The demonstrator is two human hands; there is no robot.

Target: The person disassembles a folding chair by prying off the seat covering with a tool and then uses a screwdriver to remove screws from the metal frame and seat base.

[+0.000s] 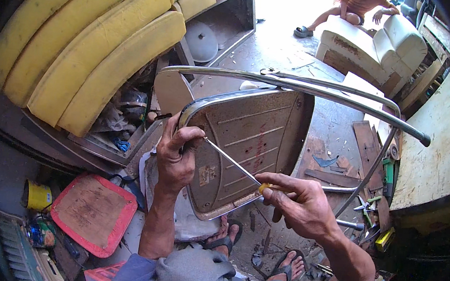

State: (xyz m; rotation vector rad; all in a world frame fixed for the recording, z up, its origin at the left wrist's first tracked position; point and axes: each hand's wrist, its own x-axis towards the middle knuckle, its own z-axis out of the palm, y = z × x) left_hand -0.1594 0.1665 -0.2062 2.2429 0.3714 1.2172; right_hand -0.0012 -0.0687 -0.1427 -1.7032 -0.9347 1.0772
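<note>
A metal folding chair [282, 165] is tipped up in front of me, the underside of its brown, rust-marked seat facing me inside a shiny tube frame. My left hand [176, 155] is closed round the rim at the seat's near left corner. In my right hand [303, 205] is a screwdriver [232, 159], gripped by its yellow handle. Its long shaft slants up to the left across the seat. The tip ends at my left thumb and fingers, and whether a screw sits there is hidden.
Curved yellow foam pads [109, 48] are stacked at upper left. A red-edged seat panel [93, 212] lies at lower left near a yellow can [38, 195]. Wood scraps and tools litter the floor at right beside a plywood sheet [433, 144]. Another person sits beyond a worn white armchair [372, 49].
</note>
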